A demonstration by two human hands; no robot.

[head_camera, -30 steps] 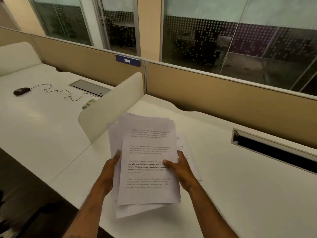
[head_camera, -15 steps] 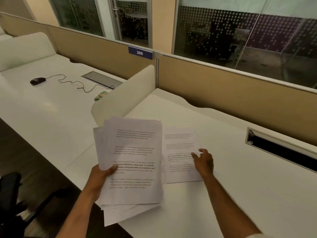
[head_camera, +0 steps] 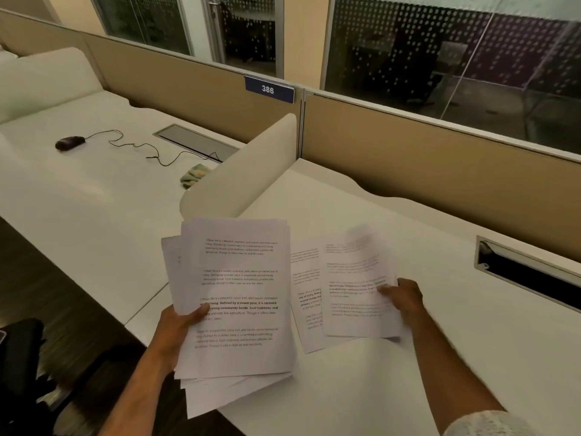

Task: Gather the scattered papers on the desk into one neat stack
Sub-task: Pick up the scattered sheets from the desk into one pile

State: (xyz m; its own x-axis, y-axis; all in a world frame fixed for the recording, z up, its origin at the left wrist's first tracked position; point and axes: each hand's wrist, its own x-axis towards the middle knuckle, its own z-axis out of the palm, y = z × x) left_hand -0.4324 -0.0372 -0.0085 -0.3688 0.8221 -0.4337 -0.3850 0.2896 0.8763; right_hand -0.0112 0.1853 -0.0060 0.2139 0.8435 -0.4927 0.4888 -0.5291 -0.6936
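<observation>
Head view: a blue plate (head_camera: 269, 89) on top of the tan partition (head_camera: 440, 171) reads "386" in white digits. The top sheet of the stack of papers (head_camera: 239, 297) in my left hand (head_camera: 180, 325) carries four blocks of printed text; the legible parts read "Village life is a peaceful, close-knit, and nature-connected way of living. Defined by a slower pace, it is centered around strong community bonds, local traditions, and primary activities like agriculture." Part of the third block is in bold.

My left hand is closed on the stack at its left edge, thumb on the printed face, fingers hidden underneath. The stack is uneven, with lower sheets fanning out at the left and bottom, and it is held over the front edge of the white desk (head_camera: 377, 388).

My right hand (head_camera: 404, 298) pinches the right edge of a single printed sheet (head_camera: 358, 297), thumb on top. This sheet is motion-blurred, so I cannot say for certain whether it is fully clear of the desk; its upper part appears lifted. Partly under it, another printed sheet (head_camera: 306, 297) lies flat on the desk, just right of the stack.

On the neighbouring desk (head_camera: 78, 199) to the left: a black wired mouse (head_camera: 69, 142) and a greenish cloth (head_camera: 193, 175) beside the rounded white divider (head_camera: 242, 171).
</observation>
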